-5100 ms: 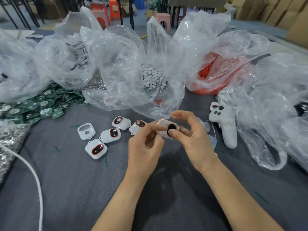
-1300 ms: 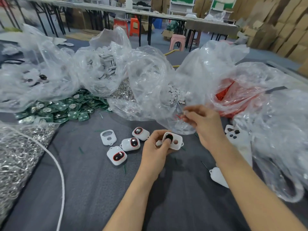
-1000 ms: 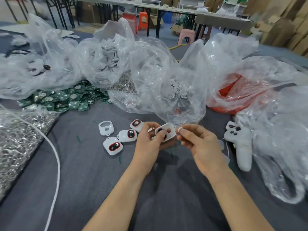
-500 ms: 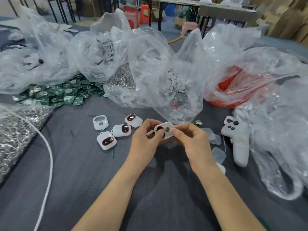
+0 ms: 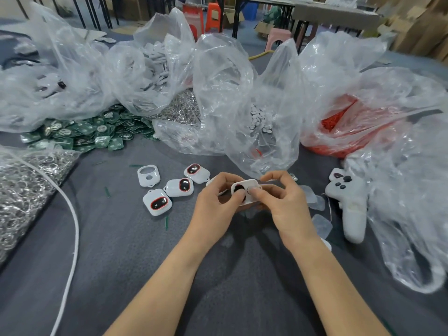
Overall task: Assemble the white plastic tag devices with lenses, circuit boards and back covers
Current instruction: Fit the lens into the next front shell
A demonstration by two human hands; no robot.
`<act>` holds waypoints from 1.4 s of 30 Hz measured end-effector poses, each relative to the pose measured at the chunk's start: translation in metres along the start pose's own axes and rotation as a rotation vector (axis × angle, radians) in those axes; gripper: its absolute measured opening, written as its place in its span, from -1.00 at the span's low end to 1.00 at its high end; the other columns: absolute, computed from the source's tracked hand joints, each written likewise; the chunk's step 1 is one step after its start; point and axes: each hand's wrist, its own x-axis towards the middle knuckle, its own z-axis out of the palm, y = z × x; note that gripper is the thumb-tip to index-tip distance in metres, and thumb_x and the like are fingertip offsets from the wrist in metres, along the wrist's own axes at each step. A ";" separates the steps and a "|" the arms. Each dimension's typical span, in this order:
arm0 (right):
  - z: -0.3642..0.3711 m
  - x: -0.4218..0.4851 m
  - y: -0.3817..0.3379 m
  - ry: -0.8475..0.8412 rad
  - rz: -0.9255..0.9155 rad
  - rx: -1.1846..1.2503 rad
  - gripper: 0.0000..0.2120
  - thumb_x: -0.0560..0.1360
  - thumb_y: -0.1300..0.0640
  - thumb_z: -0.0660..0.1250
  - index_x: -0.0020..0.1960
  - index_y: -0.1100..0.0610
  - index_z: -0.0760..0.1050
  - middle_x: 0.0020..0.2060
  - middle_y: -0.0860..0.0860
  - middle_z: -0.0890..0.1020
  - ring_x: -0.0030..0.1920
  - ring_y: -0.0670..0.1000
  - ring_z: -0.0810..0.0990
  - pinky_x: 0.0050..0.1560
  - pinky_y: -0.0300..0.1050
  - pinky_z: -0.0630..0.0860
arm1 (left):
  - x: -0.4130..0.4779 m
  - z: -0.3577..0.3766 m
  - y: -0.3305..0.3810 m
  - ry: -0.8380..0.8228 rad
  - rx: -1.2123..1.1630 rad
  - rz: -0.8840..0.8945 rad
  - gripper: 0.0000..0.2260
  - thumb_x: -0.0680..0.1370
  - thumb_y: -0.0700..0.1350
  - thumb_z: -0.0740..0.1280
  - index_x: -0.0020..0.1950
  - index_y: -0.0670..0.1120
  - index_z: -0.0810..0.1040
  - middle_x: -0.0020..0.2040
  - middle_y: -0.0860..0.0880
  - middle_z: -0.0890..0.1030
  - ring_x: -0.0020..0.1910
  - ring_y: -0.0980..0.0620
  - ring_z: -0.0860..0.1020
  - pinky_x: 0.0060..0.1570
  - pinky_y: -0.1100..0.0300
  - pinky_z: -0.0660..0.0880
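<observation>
Tag shell (image 5: 247, 183) long axis runs left-right between the hands. Left hand (image 5: 214, 202) pinches its lens end; right hand (image 5: 286, 202) pinches the other end, thumb pressing straight down.

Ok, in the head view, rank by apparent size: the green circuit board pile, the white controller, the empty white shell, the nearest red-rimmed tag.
1. green circuit board pile
2. white controller
3. empty white shell and nearest red-rimmed tag look alike; the tag lies closer to the camera, so I leave them unranked.
</observation>
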 end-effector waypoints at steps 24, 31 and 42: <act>-0.008 0.003 0.003 -0.029 -0.065 -0.515 -0.90 0.46 0.16 0.43 -0.10 0.00 0.55 -0.26 -0.04 0.66 -0.26 -0.11 0.62 -0.19 -0.15 0.54 | -0.009 0.002 0.003 -0.084 0.582 0.296 -0.52 0.40 -0.23 0.51 0.30 -0.08 0.52 0.15 0.06 0.52 0.10 0.27 0.45 0.16 0.50 0.30; -0.034 0.008 -0.005 0.276 -0.157 -1.043 -0.86 0.50 0.07 0.38 0.03 0.06 0.56 0.00 0.00 0.56 -0.04 0.02 0.55 -0.06 -0.15 0.39 | -0.010 0.000 -0.001 -0.146 0.789 0.245 -0.61 0.40 -0.06 0.53 0.20 -0.05 0.59 0.03 0.11 0.52 0.04 0.15 0.43 0.07 0.47 0.24; -0.047 0.017 0.001 0.438 -0.006 -1.258 -0.86 0.57 0.13 0.23 0.03 0.06 0.56 0.03 0.05 0.54 0.00 0.15 0.53 -0.13 -0.06 0.35 | -0.010 0.001 -0.005 -0.107 0.759 0.206 -0.55 0.47 -0.01 0.45 0.33 0.08 0.45 0.05 0.24 0.53 0.08 0.11 0.44 0.08 0.40 0.24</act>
